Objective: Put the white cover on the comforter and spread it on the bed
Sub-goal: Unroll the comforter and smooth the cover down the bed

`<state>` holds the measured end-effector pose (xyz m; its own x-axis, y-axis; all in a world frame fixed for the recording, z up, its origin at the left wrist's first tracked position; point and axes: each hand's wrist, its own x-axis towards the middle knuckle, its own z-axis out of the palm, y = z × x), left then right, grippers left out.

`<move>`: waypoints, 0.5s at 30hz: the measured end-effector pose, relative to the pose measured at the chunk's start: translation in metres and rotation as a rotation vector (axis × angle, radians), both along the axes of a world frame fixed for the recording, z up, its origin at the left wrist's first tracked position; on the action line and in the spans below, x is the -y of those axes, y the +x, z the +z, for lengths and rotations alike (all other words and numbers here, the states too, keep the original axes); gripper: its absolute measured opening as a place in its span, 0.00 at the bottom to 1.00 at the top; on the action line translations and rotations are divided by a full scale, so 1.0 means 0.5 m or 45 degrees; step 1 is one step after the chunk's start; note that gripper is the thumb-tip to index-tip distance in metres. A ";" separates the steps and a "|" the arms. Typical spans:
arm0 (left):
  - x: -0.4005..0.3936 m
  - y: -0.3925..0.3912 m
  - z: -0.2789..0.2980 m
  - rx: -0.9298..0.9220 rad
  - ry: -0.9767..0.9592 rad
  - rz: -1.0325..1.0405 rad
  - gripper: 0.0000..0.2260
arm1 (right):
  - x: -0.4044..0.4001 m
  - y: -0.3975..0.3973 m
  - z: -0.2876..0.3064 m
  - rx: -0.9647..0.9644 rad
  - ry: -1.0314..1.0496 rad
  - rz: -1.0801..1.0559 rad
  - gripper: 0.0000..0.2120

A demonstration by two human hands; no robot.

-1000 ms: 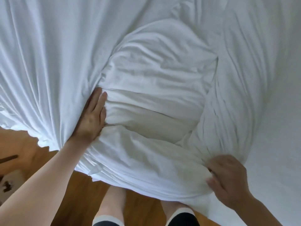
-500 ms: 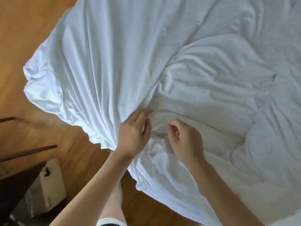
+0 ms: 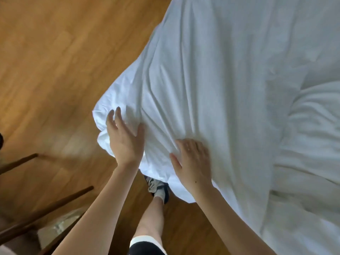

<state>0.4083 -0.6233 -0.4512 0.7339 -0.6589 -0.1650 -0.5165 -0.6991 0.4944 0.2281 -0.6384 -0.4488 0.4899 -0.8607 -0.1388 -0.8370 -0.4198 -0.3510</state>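
Both hands rest on the bunched corner of the white cover (image 3: 211,89), which hangs off the bed's edge over the wooden floor (image 3: 55,61). The left hand (image 3: 125,138) lies flat with fingers straight; the right hand (image 3: 193,161) presses down, fingers spread and relaxed, grasping nothing.

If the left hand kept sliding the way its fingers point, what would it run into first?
More of the white cover at first: the left hand lies flat near its bunched corner, fingers pointing up the picture. That corner ends just past the fingertips, so it would likely slip off over the wooden floor. Depth is unclear.
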 end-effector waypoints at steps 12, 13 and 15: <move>0.075 0.061 0.025 -1.194 -0.341 0.540 0.04 | 0.045 0.069 -0.042 0.091 -0.057 -0.151 0.15; 0.062 0.068 0.022 -1.256 -0.364 0.581 0.04 | 0.050 0.072 -0.041 0.086 -0.051 -0.126 0.18; 0.030 0.095 0.016 -1.177 -0.336 0.644 0.01 | 0.051 0.077 -0.039 0.083 -0.025 -0.048 0.23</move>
<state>0.4556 -0.6382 -0.4430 0.5949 -0.4106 -0.6910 0.4509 -0.5412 0.7098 0.2666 -0.6640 -0.4683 0.4643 -0.8810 -0.0911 -0.8282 -0.3954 -0.3972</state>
